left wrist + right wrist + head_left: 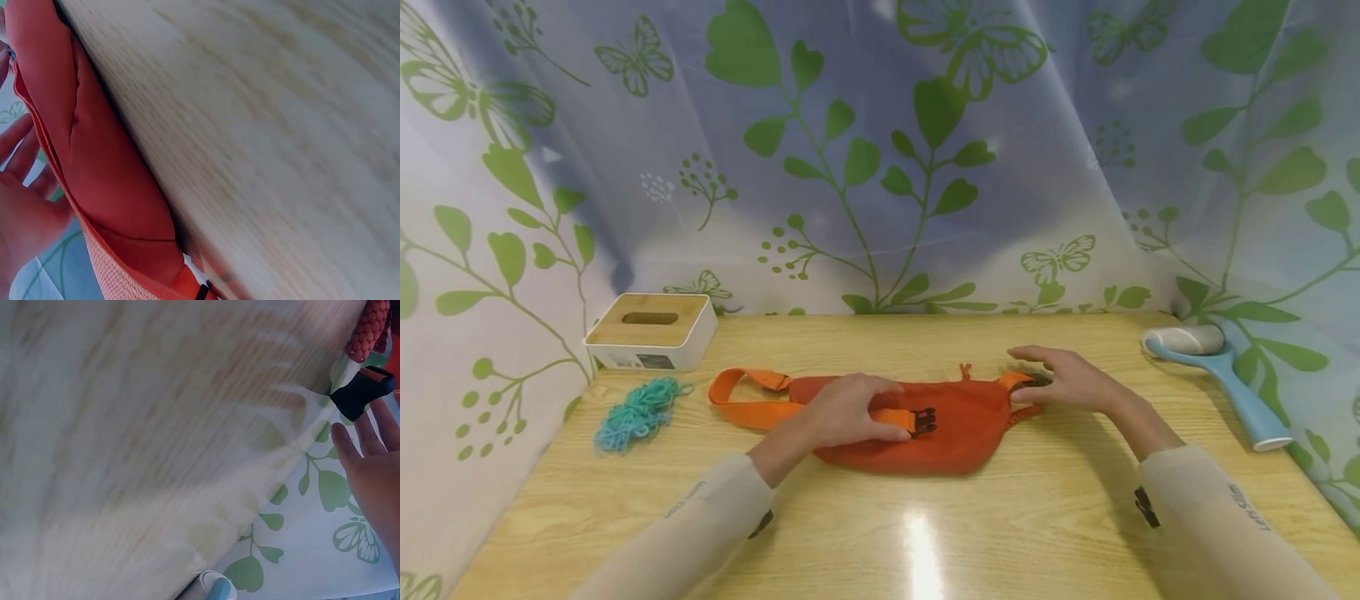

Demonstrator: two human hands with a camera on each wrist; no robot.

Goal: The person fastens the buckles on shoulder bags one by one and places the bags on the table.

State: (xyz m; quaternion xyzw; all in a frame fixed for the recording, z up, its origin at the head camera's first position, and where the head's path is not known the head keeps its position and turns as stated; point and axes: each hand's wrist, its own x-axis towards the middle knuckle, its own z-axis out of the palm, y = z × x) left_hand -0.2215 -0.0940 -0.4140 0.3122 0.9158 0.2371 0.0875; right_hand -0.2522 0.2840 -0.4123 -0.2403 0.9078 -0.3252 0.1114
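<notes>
Two pale sleeves (700, 508) reach in from the near edge over the wood-grained worktop (1000, 525), a black clip showing under each forearm. Just beyond my cuffs, the red-orange waist bag (958, 433) lies flat across the middle of the worktop, with both hands at it. My left hand (850, 408) rests over the bag's left part, thumb and fingers closed about the orange strap (745, 415), whose black prong buckle (922, 421) sticks out past them above the fabric. My right hand (1071, 382) is at the bag's right end, fingers fairly straight and spread, right by a second black buckle half (357, 397); whether the fingertips really touch it, I can't quite tell.

I'd judge the bag light and limp, ready to fold or slide when tugged, with nothing fragile about it. The strap seems soft and bendy, while the buckle halves look stiff and smooth, perhaps a little slippery. The surest hold would be on the webbing just behind each buckle, clear of the prongs.

Farther off to the left sits a loose bundle of blue-green yarn (638, 412), and to the right a blue-handled lint roller (1247, 400). Behind the yarn stands a wood-topped tissue box (655, 335), in front of the leaf-and-butterfly curtain (827, 283).
</notes>
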